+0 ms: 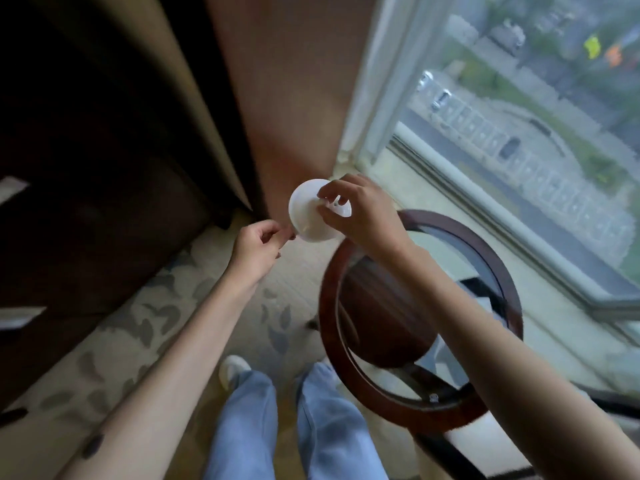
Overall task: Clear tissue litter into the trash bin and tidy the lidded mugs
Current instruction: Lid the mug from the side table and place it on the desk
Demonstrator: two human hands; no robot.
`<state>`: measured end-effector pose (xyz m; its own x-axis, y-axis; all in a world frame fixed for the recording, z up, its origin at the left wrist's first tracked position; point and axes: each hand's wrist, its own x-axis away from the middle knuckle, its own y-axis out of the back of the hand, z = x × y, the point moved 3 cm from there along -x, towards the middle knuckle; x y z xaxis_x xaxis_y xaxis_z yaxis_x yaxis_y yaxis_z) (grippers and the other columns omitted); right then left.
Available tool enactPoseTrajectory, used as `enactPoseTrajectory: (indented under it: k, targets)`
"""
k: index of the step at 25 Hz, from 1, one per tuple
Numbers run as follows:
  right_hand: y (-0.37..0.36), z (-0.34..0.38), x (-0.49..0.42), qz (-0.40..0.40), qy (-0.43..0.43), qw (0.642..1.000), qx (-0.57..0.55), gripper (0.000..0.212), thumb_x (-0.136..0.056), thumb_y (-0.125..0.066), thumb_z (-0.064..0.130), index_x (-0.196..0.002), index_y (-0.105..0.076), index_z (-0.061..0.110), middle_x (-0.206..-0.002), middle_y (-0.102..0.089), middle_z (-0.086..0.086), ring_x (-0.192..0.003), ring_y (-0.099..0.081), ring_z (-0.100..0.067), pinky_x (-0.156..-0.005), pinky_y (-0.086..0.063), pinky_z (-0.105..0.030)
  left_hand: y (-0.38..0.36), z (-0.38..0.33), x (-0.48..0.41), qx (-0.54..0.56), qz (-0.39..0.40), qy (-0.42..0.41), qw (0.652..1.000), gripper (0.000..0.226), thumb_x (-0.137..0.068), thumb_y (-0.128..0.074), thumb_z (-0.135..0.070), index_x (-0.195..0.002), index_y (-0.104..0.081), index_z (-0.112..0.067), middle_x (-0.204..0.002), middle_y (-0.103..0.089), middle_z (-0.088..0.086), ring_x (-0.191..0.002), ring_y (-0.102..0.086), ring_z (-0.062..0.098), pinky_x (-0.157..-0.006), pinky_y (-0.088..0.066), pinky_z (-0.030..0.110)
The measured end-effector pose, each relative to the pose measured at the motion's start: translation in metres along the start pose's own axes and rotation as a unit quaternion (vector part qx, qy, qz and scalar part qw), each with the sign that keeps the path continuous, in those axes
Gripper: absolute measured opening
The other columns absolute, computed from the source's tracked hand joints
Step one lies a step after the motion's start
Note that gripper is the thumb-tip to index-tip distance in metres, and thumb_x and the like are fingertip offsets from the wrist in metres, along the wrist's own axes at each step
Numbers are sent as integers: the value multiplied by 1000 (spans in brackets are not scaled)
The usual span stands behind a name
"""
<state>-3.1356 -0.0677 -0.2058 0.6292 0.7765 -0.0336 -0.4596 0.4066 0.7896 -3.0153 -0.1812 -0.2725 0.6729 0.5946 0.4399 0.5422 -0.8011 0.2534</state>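
Fingertips [329, 192] of the right hand [363, 216] pinch the knob of a white lid [306, 220], held in the air at frame centre, left of the round wooden table [329, 306], likely for carrying to its mug. The left hand [254, 245] curls just beside the lid's lower-left edge, probably to steady it. Whether it grips anything, cannot tell.

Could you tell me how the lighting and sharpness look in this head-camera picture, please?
Head view: daylight from the window brightens that side; the dark furniture opposite is deeply shadowed; the white lid in the right hand is softly blurred; wide-angle distortion bends the window's edges.
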Motion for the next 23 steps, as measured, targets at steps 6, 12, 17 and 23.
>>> enactPoseTrajectory:
  k: [6, 12, 17, 23]
  targets:
    - [-57, 170, -53, 47, 152, 987, 14, 15, -81, -65, 19, -95, -68, 13, -89, -66, -6, -85, -57, -24, -74, -47, -33, 170, 3, 49, 88, -152, 28, 984, 14, -84, -62, -24, -74, -67, -16, -73, -63, 7, -43, -41, 5, -46, -34, 20]
    - [-127, 348, -65, 68, 282, 957, 3, 22, -85, -61, 21, -104, -67, 12, -100, -67, -8, -93, -58, -22, -81, -49, -33, 335, 16, 126, 146, -282, 6, 948, 21, -85, -61, -20, -65, -64, -24, -69, -64, -10, -48, -54, -9, -36, -34, 7]
    - [-183, 485, -73, 100, 368, 924, -34, 22, -84, -63, 18, -104, -67, 10, -100, -68, -8, -94, -59, -24, -85, -48, -34, 449, 35, 176, 172, -400, 21, 900, 21, -83, -64, -24, -63, -66, -29, -69, -65, -16, -69, -55, -2, -55, -41, 23]
    - [-260, 601, -93, 176, 438, 881, -23, 25, -86, -60, 19, -109, -65, 11, -105, -66, -8, -102, -56, -24, -90, -45, -36, 550, 71, 197, 215, -517, 56, 826, 15, -83, -64, -24, -69, -69, -25, -74, -65, -11, -72, -53, 2, -74, -50, 35]
